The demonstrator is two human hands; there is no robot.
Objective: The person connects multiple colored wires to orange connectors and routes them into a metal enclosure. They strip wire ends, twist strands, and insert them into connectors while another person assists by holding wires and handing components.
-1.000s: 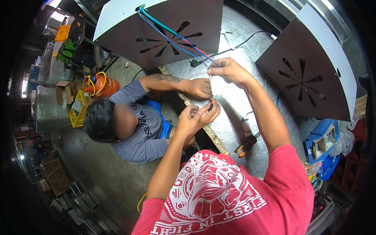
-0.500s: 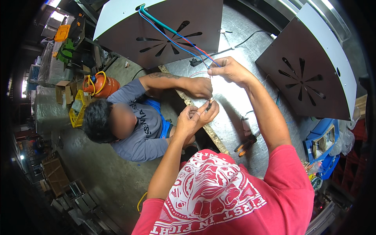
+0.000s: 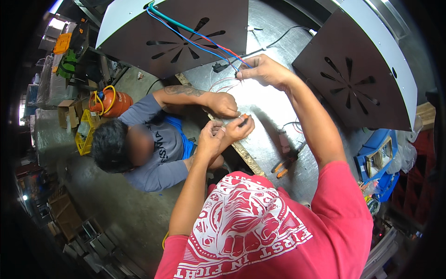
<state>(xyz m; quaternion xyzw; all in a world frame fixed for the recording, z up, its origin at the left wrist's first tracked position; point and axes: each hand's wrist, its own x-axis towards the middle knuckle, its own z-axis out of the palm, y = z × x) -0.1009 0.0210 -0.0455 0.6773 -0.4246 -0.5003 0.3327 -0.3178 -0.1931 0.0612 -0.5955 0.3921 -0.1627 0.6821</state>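
My right hand (image 3: pixel 264 71) is closed around the blue and red wires (image 3: pixel 216 45) that come out of a green sleeve (image 3: pixel 174 22); thin loose ends hang below its fingertips. My left hand (image 3: pixel 211 136) is held with thumb and fingers pinched together beside a co-worker's hands; what it holds, if anything, I cannot make out. The co-worker's lower hand (image 3: pixel 238 129) grips a small orange and black piece (image 3: pixel 244 120). Their upper hand (image 3: pixel 223 103) is curled close to it, above the table edge.
Two dark-fronted metal housings with petal-shaped slots, one left (image 3: pixel 186 44) and one right (image 3: pixel 348 86), stand on the metal table (image 3: pixel 265 109). Orange-handled pliers (image 3: pixel 282 169) lie nearby. A black plug (image 3: pixel 220 68) rests by the left housing. The co-worker (image 3: pixel 162 139) sits left; behind is an orange gas cylinder (image 3: pixel 111 102).
The view has shifted slightly. The co-worker's hands have come away from the thin wires below my right hand, toward the table edge. My right hand still holds the wires.
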